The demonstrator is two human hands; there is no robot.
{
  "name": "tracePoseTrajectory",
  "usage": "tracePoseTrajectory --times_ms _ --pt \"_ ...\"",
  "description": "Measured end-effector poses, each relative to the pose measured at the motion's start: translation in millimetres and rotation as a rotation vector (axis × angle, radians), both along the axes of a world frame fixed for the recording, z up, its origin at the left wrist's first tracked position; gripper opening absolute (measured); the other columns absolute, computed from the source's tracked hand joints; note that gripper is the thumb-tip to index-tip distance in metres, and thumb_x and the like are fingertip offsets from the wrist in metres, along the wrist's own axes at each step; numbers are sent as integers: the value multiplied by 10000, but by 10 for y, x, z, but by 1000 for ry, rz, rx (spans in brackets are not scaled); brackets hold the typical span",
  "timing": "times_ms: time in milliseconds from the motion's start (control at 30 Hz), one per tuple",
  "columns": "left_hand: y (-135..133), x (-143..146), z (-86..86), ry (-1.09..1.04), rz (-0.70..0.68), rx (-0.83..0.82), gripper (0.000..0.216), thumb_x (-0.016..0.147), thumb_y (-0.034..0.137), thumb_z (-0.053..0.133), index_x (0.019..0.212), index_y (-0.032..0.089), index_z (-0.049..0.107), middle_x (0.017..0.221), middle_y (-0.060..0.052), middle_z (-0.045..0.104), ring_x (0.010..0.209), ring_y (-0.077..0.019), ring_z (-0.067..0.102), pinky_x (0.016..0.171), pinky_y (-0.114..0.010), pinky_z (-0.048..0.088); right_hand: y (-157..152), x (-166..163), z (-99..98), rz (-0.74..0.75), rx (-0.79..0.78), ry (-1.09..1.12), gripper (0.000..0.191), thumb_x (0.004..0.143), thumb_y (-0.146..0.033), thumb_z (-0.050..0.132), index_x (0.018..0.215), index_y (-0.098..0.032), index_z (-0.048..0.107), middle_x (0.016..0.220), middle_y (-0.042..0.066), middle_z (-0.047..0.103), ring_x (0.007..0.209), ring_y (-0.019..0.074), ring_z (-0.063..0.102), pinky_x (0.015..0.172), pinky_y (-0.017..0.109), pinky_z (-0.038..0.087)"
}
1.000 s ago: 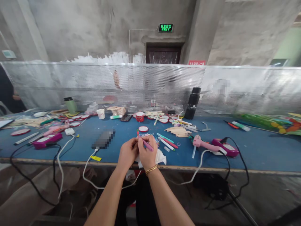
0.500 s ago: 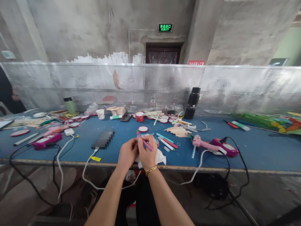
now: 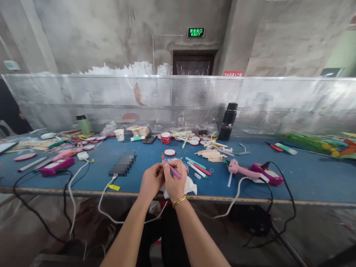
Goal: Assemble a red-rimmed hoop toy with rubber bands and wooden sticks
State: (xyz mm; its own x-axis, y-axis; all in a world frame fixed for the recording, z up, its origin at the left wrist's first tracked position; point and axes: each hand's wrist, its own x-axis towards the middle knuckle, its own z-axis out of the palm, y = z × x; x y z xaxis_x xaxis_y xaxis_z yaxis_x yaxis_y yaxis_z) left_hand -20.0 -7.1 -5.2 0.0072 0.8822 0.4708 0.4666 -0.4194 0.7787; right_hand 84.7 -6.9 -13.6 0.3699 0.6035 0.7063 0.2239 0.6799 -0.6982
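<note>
My right hand is closed around a purple marker pen, its barrel slanting down to the right. Close against it, my left hand pinches a narrow stick whose upright end shows green and red. The marker's tip is hidden by my fingers. Under and beside my hands lies a white tissue. Small coloured rubber bands are heaped just beyond my fingers. To the right rest several markers, among them a red marker, with a loose pen cap nearby.
Beyond my hands lies a red-rimmed white disc. Wooden sticks and a pink glue gun are on the right. A blurred phone with a white cable lies left. A black bottle stands by the perforated metal screen.
Both hands keep nearly the same pose, with the purple marker and the stick still held. The whole view has shifted very slightly.
</note>
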Motion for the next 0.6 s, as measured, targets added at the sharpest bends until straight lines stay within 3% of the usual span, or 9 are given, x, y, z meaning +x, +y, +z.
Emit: tracePoseTrajectory --times_ms 600 --pt "4 2 11 16 5 23 272 877 283 530 998 204 761 863 -27 771 748 -171 653 699 -244 473 12 -8 -20 -24 13 12 143 909 -310 583 801 -218 563 788 4 615 781 182 582 783 339 448"
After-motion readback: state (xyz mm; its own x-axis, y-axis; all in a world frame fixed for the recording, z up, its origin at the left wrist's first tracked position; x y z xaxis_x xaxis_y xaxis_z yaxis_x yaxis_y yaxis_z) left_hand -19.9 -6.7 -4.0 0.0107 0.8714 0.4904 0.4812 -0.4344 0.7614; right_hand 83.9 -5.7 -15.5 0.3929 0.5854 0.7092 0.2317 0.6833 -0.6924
